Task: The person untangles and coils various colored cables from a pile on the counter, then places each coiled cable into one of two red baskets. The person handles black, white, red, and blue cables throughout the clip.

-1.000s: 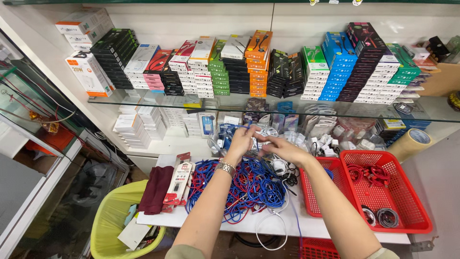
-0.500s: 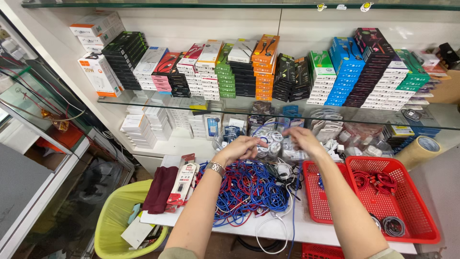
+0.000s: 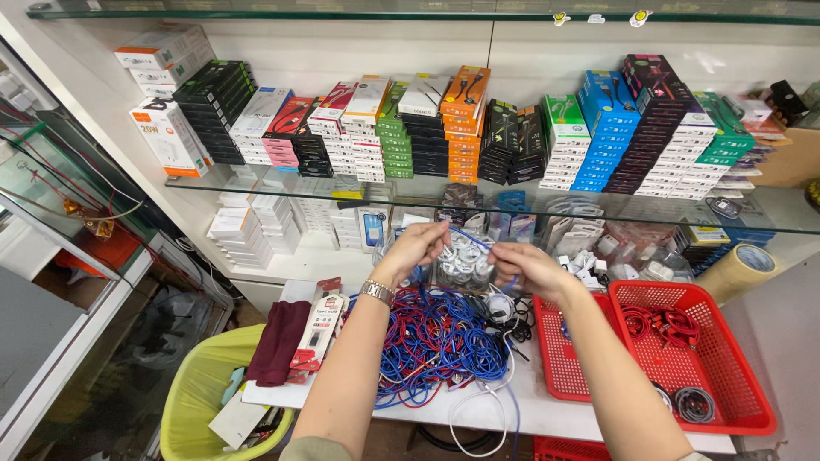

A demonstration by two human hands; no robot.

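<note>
My left hand [image 3: 417,248], with a metal watch on the wrist, and my right hand [image 3: 528,268] both grip a clear plastic bag of coiled white cables [image 3: 462,263], held up between them. A thin blue cable runs across the bag's top and hangs over my right hand. Below the bag lies a tangled heap of blue and red cables [image 3: 436,341] on the white table [image 3: 521,411].
Two red baskets [image 3: 741,394] with coiled red and grey cables stand at the right. A yellow bin [image 3: 192,401] sits lower left, next to a maroon cloth [image 3: 279,341] and a red packaged item [image 3: 313,329]. Stacked coloured boxes fill the glass shelf [image 3: 256,183]. A tape roll [image 3: 741,269] lies far right.
Both hands came together from apart and now hold the bag of white cables up between them. The camera view shifted slightly.
</note>
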